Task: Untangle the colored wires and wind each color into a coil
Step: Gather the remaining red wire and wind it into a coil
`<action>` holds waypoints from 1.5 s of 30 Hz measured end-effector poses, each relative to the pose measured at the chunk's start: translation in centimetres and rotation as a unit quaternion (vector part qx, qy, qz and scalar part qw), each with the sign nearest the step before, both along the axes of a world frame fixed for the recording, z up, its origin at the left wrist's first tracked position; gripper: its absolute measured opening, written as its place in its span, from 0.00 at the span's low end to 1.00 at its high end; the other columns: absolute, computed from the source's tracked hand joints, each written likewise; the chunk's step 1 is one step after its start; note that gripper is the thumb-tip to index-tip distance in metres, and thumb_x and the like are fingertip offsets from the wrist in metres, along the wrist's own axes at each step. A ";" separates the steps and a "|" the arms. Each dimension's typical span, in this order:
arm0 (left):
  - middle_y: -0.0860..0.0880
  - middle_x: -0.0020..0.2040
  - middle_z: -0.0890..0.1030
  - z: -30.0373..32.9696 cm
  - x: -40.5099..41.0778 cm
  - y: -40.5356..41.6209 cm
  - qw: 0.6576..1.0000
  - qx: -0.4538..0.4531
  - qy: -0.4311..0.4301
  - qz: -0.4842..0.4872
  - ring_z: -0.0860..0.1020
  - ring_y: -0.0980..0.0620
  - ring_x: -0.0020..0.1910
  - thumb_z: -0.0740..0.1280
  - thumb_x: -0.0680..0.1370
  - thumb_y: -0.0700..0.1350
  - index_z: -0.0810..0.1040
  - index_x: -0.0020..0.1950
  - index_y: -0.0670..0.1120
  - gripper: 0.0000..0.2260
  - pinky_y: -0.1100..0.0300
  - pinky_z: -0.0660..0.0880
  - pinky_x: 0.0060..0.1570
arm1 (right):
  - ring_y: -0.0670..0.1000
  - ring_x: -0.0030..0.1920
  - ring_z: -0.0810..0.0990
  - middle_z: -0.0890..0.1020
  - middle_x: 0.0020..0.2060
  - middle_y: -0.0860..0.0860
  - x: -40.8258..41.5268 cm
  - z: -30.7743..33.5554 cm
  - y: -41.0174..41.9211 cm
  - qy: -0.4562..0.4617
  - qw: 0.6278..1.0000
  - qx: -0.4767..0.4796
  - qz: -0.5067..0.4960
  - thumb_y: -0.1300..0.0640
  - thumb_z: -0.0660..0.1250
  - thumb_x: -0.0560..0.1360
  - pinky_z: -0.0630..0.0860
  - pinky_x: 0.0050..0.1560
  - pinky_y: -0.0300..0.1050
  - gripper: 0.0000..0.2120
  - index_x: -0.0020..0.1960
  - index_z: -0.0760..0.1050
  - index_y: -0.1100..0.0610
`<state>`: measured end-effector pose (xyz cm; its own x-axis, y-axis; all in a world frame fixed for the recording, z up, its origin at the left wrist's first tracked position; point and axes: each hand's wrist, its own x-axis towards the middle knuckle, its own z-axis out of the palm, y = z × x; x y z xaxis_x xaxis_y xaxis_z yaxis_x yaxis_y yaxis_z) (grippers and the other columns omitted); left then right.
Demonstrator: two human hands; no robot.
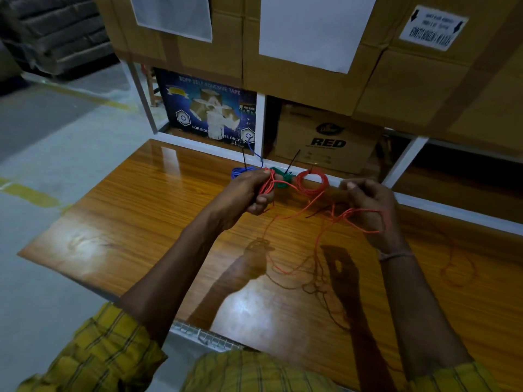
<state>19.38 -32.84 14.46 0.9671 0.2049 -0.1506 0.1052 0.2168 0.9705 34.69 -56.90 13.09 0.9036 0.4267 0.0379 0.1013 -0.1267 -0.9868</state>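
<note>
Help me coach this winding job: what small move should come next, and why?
Probably draw the right hand outward to pull slack from the loose red wire sprawled on the table, then wrap it onto the bundle the left hand grips; blue coil, green coil look finished.

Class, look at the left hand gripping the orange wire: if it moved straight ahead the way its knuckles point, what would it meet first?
Probably the green coil lying just beyond the left hand on the table, though depth is hard to judge from this view.
</note>
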 end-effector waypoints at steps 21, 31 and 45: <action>0.49 0.33 0.69 0.9 0.4 -0.9 0.999 0.042 0.003 -0.020 0.63 0.53 0.29 0.52 0.89 0.49 0.71 0.69 0.34 0.20 0.59 0.58 0.28 | 0.51 0.46 0.81 0.81 0.51 0.57 -4.3 1.4 5.2 0.002 0.975 -0.118 0.188 0.63 0.79 0.73 0.82 0.42 0.41 0.18 0.60 0.77 0.58; 0.49 0.33 0.65 3.1 0.4 -0.2 0.992 -0.111 -0.056 -0.017 0.60 0.56 0.24 0.52 0.89 0.49 0.69 0.74 0.32 0.23 0.59 0.52 0.27 | 0.52 0.33 0.86 0.82 0.36 0.57 -5.3 -5.5 6.7 -0.089 0.957 -0.230 0.151 0.70 0.71 0.72 0.83 0.37 0.61 0.07 0.42 0.77 0.60; 0.49 0.32 0.64 3.5 0.4 0.7 0.992 -0.110 -0.041 -0.047 0.59 0.57 0.22 0.53 0.89 0.49 0.71 0.73 0.33 0.22 0.63 0.57 0.23 | 0.44 0.43 0.79 0.78 0.54 0.49 -4.0 -6.1 6.4 -0.192 0.947 -0.155 0.205 0.56 0.80 0.73 0.79 0.42 0.43 0.16 0.57 0.80 0.45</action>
<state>19.81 -32.14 18.00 0.9912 0.0845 -0.1022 0.0580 0.4167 0.9072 30.68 -50.46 6.98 0.6039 0.7837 0.1454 0.5489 -0.2766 -0.7888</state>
